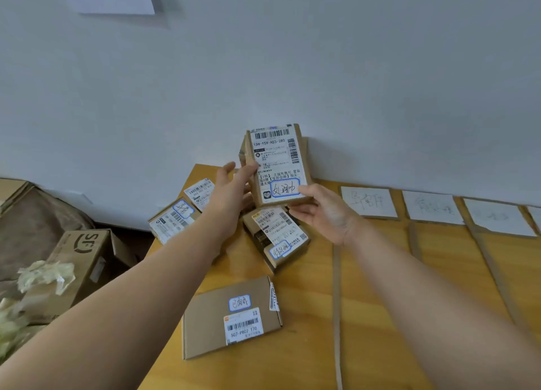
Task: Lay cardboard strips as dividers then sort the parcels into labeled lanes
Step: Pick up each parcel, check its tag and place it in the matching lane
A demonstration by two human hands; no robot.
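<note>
Cardboard parcel (278,161) between left hand (231,193) and right hand (325,214) (upright)

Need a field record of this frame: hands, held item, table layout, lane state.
held parcel: raised upright, label toward the camera
left hand: grips its left edge
right hand: holds its bottom edge
unsorted: several parcels on the left of the table, including a flat parcel nearest the camera
dividers: cardboard strips laid on the right
lane labels: white cards along the wall
lanes: no parcel visible in them
off table: SF box, left
</note>
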